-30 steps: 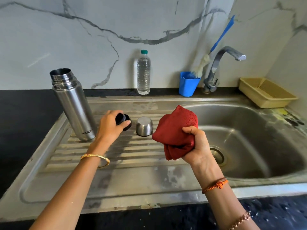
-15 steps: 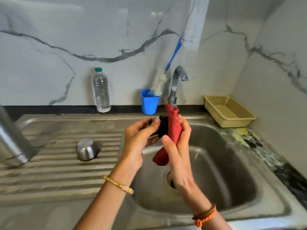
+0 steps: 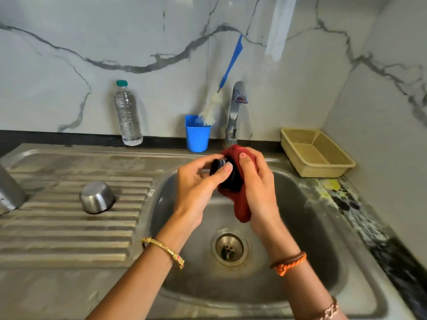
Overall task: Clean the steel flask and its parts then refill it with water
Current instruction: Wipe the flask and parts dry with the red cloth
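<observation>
1. The left hand [image 3: 196,181] pinches the black stopper [image 3: 218,163] by its rim between thumb and fingertips, which leaves the stopper's face turned toward the other hand for wiping.
2. The right hand [image 3: 256,181] is curled round the red cloth [image 3: 238,204], pressing it against the stopper; the cloth's loose tail hangs below the palm. Both hands meet over the sink basin [image 3: 312,227], near its back edge and just in front of the tap [image 3: 235,112], probably so drips fall into the basin and water is within reach.
3. The steel cup [image 3: 97,197] sits mouth-down on the ribbed drainboard [image 3: 57,227], a position that lets it drain; it looks to be awaiting its turn.
4. The flask body [image 3: 9,192] stands at the drainboard's far left edge, mostly out of view.
5. A water bottle [image 3: 127,114] stands on the table at the back wall, well apart from the hands, likely meant for refilling. A bottle brush [image 3: 212,109] leans in the blue holder [image 3: 197,135] beside the tap, handy for the flask's inside.
6. Cleaning seems at an early stage.
</observation>
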The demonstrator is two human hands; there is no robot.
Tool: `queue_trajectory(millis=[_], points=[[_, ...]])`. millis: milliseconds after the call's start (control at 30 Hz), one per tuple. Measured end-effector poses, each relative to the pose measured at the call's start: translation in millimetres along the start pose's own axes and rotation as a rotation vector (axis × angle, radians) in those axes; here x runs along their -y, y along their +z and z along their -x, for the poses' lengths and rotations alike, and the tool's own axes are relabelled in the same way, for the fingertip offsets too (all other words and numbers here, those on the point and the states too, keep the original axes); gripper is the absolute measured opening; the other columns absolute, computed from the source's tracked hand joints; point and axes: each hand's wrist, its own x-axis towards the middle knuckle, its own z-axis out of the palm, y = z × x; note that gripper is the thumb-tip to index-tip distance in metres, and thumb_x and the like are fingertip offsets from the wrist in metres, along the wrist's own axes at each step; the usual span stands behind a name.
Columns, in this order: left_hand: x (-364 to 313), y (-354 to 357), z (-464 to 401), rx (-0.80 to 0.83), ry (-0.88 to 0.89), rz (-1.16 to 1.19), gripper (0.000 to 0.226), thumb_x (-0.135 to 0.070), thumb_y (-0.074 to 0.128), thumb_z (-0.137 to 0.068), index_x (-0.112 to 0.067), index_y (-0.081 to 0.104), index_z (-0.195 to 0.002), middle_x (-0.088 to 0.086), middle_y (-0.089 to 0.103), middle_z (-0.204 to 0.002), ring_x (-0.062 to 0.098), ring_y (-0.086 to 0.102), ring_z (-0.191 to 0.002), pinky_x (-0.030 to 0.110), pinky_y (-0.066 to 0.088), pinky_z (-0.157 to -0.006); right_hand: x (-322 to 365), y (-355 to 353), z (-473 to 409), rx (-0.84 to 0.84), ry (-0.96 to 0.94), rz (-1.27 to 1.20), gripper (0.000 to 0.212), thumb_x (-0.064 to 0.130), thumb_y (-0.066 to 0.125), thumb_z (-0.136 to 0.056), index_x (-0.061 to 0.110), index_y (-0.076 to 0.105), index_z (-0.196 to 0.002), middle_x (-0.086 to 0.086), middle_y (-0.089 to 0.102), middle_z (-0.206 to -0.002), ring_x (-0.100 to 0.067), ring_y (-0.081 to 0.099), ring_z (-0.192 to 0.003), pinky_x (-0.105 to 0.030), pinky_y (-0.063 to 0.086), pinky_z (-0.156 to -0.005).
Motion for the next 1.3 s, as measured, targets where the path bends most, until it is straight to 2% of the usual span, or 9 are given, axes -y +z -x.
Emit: queue_trajectory(millis=[100, 233, 300, 533, 667, 767, 1033, 1200, 1300], points=[[-1.9, 9.4, -7.9, -0.056, -0.206, 0.233, 0.013, -0.002, 0.059, -0.084, -0.012, 0.067, -0.08, -0.007, 0.068, -0.061, 0.002, 0.063, -0.057, 0.014, 0.049, -0.05, -21.7, 10.8, 15.4, -0.195, -0.406, 0.367, 0.031, 0.04, 0.05, -0.084, 0.033, 0.056, -0.114, 0.003, 0.053, -0.127, -0.003, 0.048, -0.117, -0.02, 0.038, -0.1], [2.6, 0.8, -8.6, 0.004, -0.201, 0.156, 0.014, -0.003, 0.059, -0.084, -0.012, 0.069, -0.082, -0.002, 0.07, -0.069, 0.009, 0.066, -0.068, 0.017, 0.053, -0.058, -29.4, 18.5, 19.4, -0.251, -0.437, 0.379, 0.038, 0.039, 0.047, -0.086, 0.022, 0.056, -0.119, -0.004, 0.049, -0.13, -0.006, 0.046, -0.119, -0.013, 0.036, -0.098], [2.1, -5.5, -5.7, 0.041, -0.149, 0.13, 0.011, -0.006, 0.061, -0.083, -0.012, 0.07, -0.086, 0.0, 0.071, -0.075, 0.012, 0.067, -0.075, 0.02, 0.055, -0.064, -16.8, 19.3, 9.8, -0.236, -0.352, 0.331, 0.036, 0.041, 0.048, -0.082, 0.024, 0.06, -0.111, 0.002, 0.059, -0.117, 0.0, 0.052, -0.106, -0.01, 0.039, -0.09], [-7.5, -34.7, -2.2, 0.062, 0.094, -0.06, 0.026, -0.008, 0.077, -0.068, -0.025, 0.069, -0.086, -0.004, 0.071, -0.082, 0.007, 0.063, -0.071, 0.021, 0.055, -0.067, 25.3, 23.9, -8.4, 0.143, 0.313, -0.149, 0.015, 0.026, 0.052, -0.09, 0.022, 0.065, -0.096, -0.007, 0.069, -0.094, -0.022, 0.066, -0.081, -0.054, 0.054, -0.071], [-13.2, -35.8, -7.2, -0.05, -0.124, 0.148, 0.011, -0.004, 0.066, -0.08, -0.015, 0.068, -0.079, -0.007, 0.069, -0.066, 0.008, 0.063, -0.065, 0.017, 0.053, -0.059, -4.8, 47.8, 25.2, -0.18, -0.263, 0.351, 0.029, 0.043, 0.049, -0.083, 0.034, 0.059, -0.108, 0.006, 0.061, -0.115, -0.005, 0.056, -0.106, -0.025, 0.046, -0.091], [-12.4, -40.2, -3.6, -0.016, -0.207, 0.204, 0.013, -0.004, 0.062, -0.083, -0.013, 0.068, -0.076, -0.004, 0.07, -0.065, 0.007, 0.066, -0.063, 0.017, 0.052, -0.055, -18.2, 57.3, 43.7, -0.242, -0.399, 0.515, 0.041, 0.042, 0.044, -0.084, 0.023, 0.057, -0.118, -0.002, 0.053, -0.126, -0.01, 0.05, -0.113, -0.025, 0.04, -0.095], [-26.6, -57.3, 8.8, 0.141, 0.069, 0.023, 0.021, 0.002, 0.064, -0.079, -0.018, 0.066, -0.086, -0.014, 0.067, -0.066, 0.0, 0.06, -0.063, 0.015, 0.052, -0.059, 42.3, 44.8, 18.7, 0.135, 0.385, -0.24, 0.017, 0.028, 0.053, -0.089, 0.017, 0.064, -0.093, -0.011, 0.066, -0.087, -0.022, 0.066, -0.065, -0.043, 0.055, -0.053], [-25.4, -56.8, -1.0, 0.031, -0.181, 0.255, 0.014, -0.001, 0.059, -0.085, -0.012, 0.066, -0.08, -0.004, 0.067, -0.068, 0.005, 0.063, -0.064, 0.016, 0.052, -0.056, -8.0, 66.5, 48.0, -0.225, -0.396, 0.541, 0.039, 0.041, 0.046, -0.084, 0.021, 0.06, -0.114, -0.003, 0.058, -0.121, -0.018, 0.056, -0.106, -0.032, 0.046, -0.09], [-22.4, -59.3, -1.9, 0.094, -0.164, 0.203, 0.013, 0.0, 0.06, -0.083, -0.011, 0.067, -0.083, -0.002, 0.068, -0.074, 0.007, 0.065, -0.068, 0.017, 0.053, -0.059, -13.0, 63.7, 47.1, -0.236, -0.487, 0.594, 0.045, 0.04, 0.045, -0.084, 0.015, 0.058, -0.118, -0.002, 0.054, -0.123, -0.011, 0.05, -0.108, -0.02, 0.038, -0.092]])
